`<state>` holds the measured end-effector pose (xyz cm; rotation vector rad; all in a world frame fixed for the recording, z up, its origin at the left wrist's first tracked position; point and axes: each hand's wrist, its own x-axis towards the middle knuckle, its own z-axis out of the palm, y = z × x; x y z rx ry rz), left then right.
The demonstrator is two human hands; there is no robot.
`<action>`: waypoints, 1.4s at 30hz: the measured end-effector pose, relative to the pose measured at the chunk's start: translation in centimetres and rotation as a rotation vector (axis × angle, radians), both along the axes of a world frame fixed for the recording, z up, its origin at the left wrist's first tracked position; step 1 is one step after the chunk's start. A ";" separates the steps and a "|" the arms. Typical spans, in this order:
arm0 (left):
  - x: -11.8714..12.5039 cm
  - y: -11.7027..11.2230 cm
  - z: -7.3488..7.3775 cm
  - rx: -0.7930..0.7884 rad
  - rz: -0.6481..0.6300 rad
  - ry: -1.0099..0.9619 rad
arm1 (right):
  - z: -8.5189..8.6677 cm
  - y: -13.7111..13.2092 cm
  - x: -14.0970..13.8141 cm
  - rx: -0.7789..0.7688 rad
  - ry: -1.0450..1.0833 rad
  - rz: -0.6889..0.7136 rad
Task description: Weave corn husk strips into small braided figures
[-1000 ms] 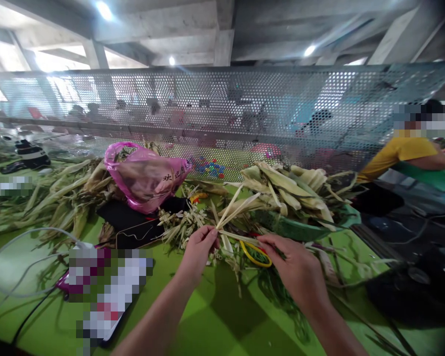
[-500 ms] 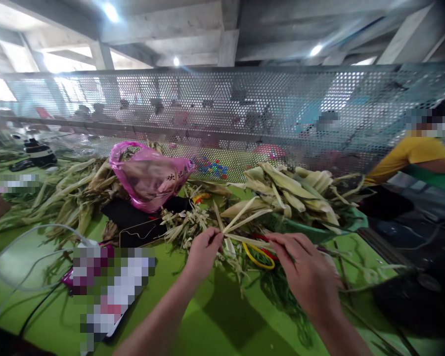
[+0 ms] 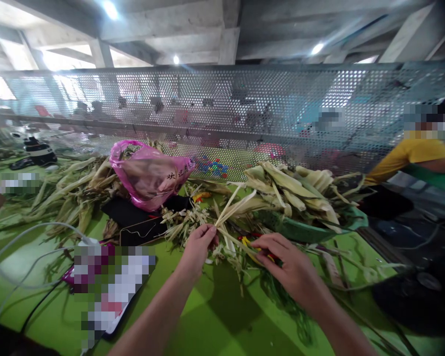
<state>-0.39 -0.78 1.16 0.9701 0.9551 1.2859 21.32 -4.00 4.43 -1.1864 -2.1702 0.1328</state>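
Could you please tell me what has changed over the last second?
The right hand drew its strip down and leftward, closer to the left hand, and now covers most of the yellow ring. The left hand kept pinching the husk strips. Pink bag and husk piles stayed put.

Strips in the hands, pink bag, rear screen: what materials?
Strips: dried plant husk, likely corn; pale, matte, fibrous, pinched in the left hand. Pink bag: thin plastic film, glossy, translucent, crinkled. Screen: perforated sheet metal by its look, grey, regular round holes.
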 end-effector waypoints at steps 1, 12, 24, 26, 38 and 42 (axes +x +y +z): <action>0.0 0.0 0.0 -0.002 -0.004 -0.008 | -0.1 0.0 -0.1 0.020 -0.020 -0.006; 0.1 0.4 -1.1 0.090 0.008 0.201 | -0.7 0.3 0.7 0.310 -0.226 -0.215; 0.2 0.1 -0.6 0.124 0.010 0.277 | -0.1 -0.1 0.6 0.372 -0.257 -0.236; 0.3 -0.1 -0.3 0.061 0.000 0.155 | -0.5 0.0 0.6 0.322 -0.253 -0.203; 0.8 -0.6 -0.2 -0.078 -0.107 -0.262 | -0.7 -0.4 -1.1 -0.042 -0.005 -0.212; 0.7 -0.6 -0.1 -0.099 -0.102 -0.229 | -1.1 -0.3 -0.9 -0.052 0.060 -0.188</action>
